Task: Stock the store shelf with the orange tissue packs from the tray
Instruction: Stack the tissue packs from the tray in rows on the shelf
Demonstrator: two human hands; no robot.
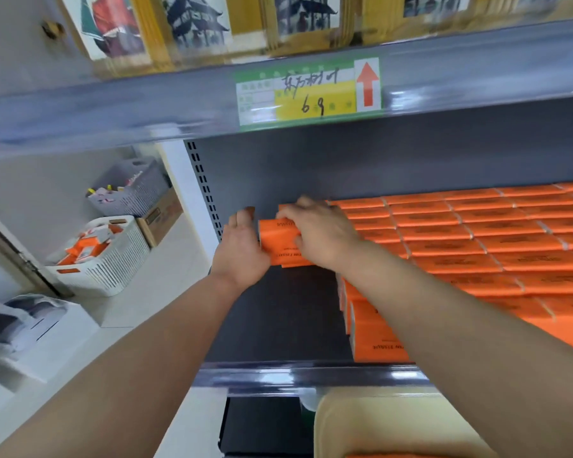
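Note:
Both of my hands hold an orange tissue pack [277,238] deep on the dark shelf [278,319], at the left end of the stocked rows. My left hand [242,247] presses flat against the pack's left end, fingers straight. My right hand [315,231] lies over the pack's top with its fingers curled round it. Several rows of orange tissue packs [477,239] fill the shelf to the right. The cream tray [397,424] sits below the shelf's front edge, mostly cut off at the bottom of the view.
The shelf above carries a green and yellow price label [308,92] and framed pictures [192,24]. On the floor at left stand a white basket [113,256] with orange packs, a grey basket [136,186] and a cardboard box [161,216]. A bare strip of shelf lies left of the stacks.

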